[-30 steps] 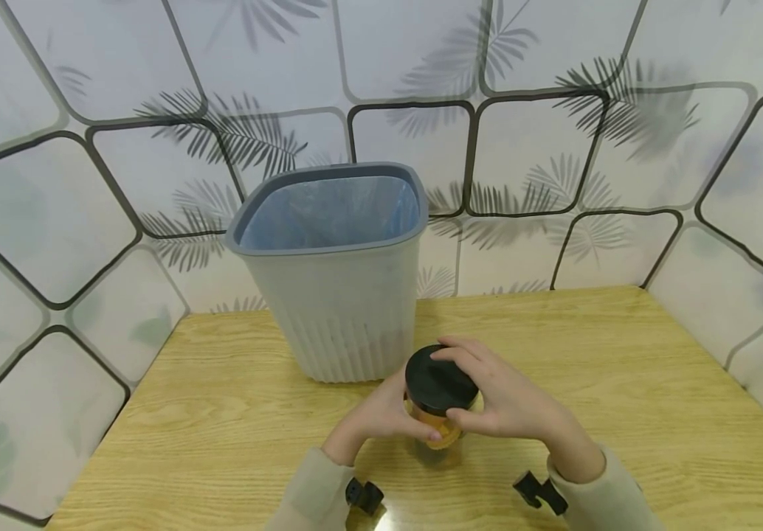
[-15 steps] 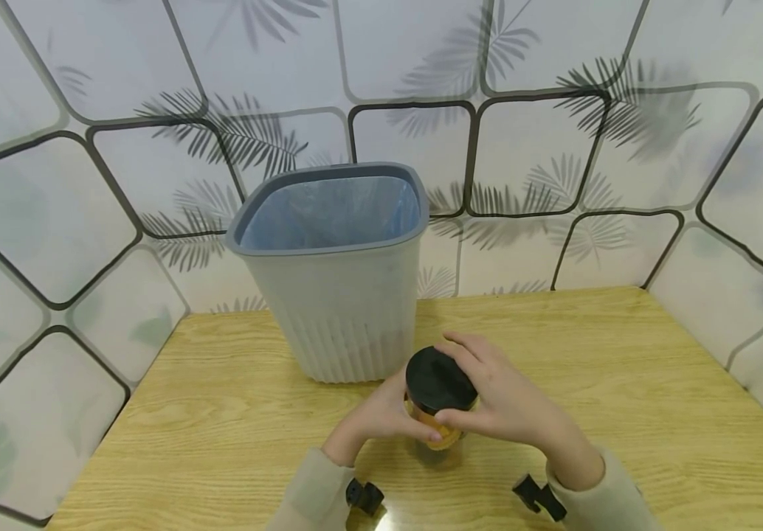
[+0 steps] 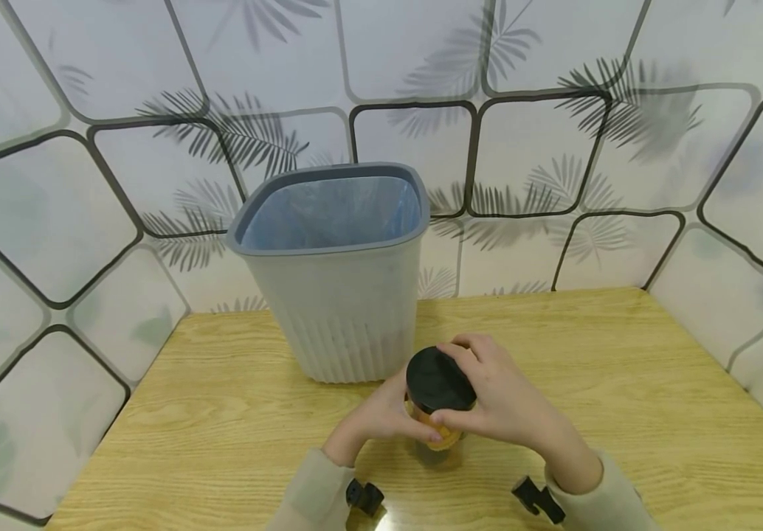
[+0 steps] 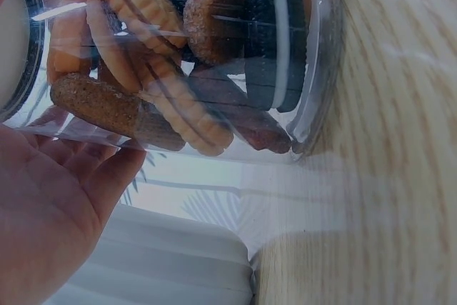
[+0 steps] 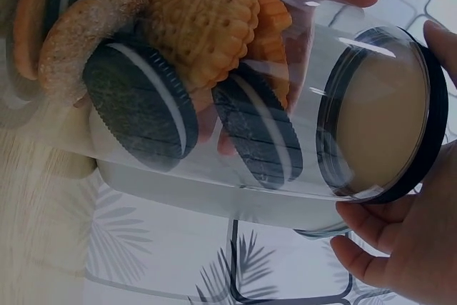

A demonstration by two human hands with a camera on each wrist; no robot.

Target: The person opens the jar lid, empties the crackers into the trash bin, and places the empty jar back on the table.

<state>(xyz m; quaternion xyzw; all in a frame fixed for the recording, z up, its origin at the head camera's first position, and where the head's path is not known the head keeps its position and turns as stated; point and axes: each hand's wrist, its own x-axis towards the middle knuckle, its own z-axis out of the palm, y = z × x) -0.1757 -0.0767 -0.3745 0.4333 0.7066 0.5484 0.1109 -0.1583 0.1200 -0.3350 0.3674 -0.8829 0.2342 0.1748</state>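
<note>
A clear jar (image 3: 446,438) of cookies stands upright on the wooden table, capped with a black lid (image 3: 436,376). Around the jar's body, my left hand (image 3: 384,410) grips with the thumb on the near side. My right hand (image 3: 508,398) holds the lid by its edge, thumb near and fingers at the far side. Through the wall in the right wrist view show dark sandwich cookies (image 5: 139,101) and a round golden biscuit (image 5: 203,23). The left wrist view shows ridged cream biscuits (image 4: 186,105) and a sugared brown cookie (image 4: 107,108) inside.
Just behind the jar stands a pale waste bin (image 3: 342,310) with a grey rim and a bluish liner. Patterned wall covering (image 3: 521,162) surrounds the wooden table (image 3: 222,428) at the back and sides. Black camera mounts sit at both wrists.
My right hand has turned on the lid: its thumb has slid left along the near edge, and its fingers have shifted right along the far edge. The left hand and jar stay in place.
</note>
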